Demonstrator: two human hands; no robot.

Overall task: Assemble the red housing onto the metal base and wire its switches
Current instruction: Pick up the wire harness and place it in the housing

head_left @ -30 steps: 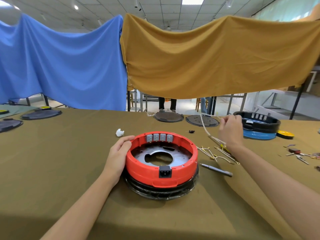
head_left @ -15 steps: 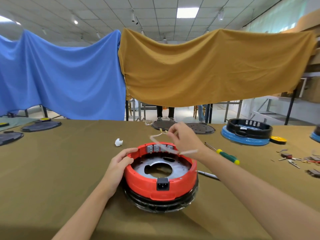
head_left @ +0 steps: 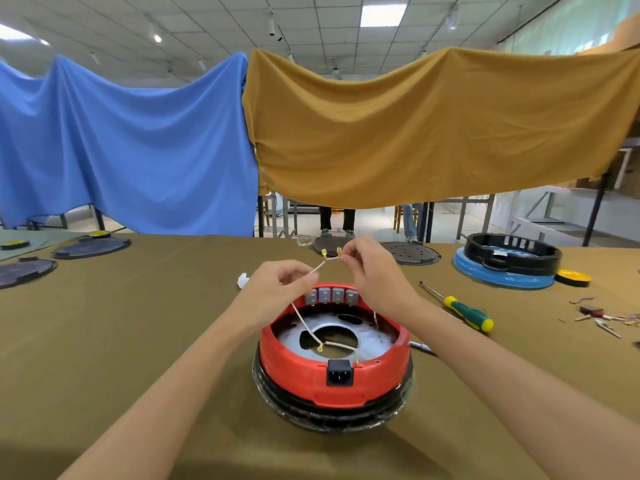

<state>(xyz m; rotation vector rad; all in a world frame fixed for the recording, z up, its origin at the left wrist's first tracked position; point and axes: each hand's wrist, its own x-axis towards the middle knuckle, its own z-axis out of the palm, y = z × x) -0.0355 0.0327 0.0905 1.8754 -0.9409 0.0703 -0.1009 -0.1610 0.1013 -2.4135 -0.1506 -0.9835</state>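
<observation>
The red ring housing [head_left: 301,367] sits on a round metal base plate [head_left: 372,341] wrapped in black film, at the table's near centre. Several grey switches [head_left: 331,294] line its far inner wall, and a black power socket [head_left: 340,372] faces me. Above the switches, my left hand [head_left: 277,292] and my right hand [head_left: 375,275] each pinch white wires [head_left: 329,259] with brass terminals. The wires' loose ends [head_left: 320,345] hang down into the housing.
A green-and-yellow screwdriver [head_left: 465,313] lies right of the housing, and a second tool [head_left: 420,347] shows behind its right rim. A black-and-blue housing [head_left: 505,263] stands far right beside a yellow disc [head_left: 573,277]. Loose terminals [head_left: 602,317] lie at the right edge; dark round plates [head_left: 91,245] sit left.
My right hand brought white wires from the table's right side over the housing. My left hand left the housing's rim and now pinches the wires too.
</observation>
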